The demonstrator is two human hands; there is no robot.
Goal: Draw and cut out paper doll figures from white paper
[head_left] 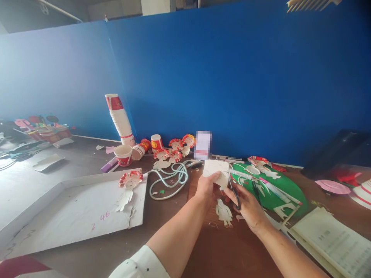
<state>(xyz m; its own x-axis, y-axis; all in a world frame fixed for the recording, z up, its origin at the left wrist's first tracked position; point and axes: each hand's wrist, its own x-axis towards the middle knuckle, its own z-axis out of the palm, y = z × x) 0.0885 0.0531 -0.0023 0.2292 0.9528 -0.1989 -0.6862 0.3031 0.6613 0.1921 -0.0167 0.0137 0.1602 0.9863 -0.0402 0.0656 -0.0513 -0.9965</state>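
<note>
My left hand (209,186) grips a piece of white paper (215,170), thumb on top, holding it up over the brown table. Wrapped around the dark handles of a pair of scissors (236,199) is my right hand (247,206). The scissor blades meet the paper's right edge; how far they cut into it I cannot tell. Just below both hands, a cut-out paper figure (224,213) lies flat on the table. Another paper doll (130,181) with a red-fringed round head rests on the white tray to the left.
A white cardboard tray (72,208) stands left, beside a coiled pale cable (169,193). Behind are a leaning stack of paper cups (120,119) and several paper dolls (175,144). On the right lie a green round sheet (295,193) with markers and an open book (333,239).
</note>
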